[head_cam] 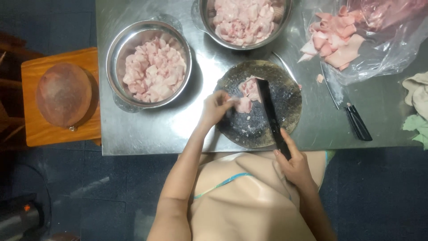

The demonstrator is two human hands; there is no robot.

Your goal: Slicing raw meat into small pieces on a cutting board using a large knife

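Beige apron cloth (249,196) fills the nearest part of the view, at the edge of a steel table (156,129). Just beyond it the right hand (294,167) is clenched around the black handle of a cleaver (267,107), whose dark blade reaches out over a round, dark chopping board (263,129) and lies along the right side of the pale pink meat pieces (249,91) on it. The left hand (216,107) rests at the board's left rim, fingers pinched on the nearest piece of meat, pressing it to the board. To the right of the board a second knife (350,109) with a black handle lies flat on the table, untouched, and crumpled cloths (417,102) sit at the far right edge. Left of the board stands a steel bowl (120,49) heaped with cut meat; a second bowl (205,18) of the same stands farther back. At the far right corner a clear plastic bag (388,49) holds larger pink slabs. Off the table to the left, a wooden stool (31,129) carries a round reddish block (62,93).
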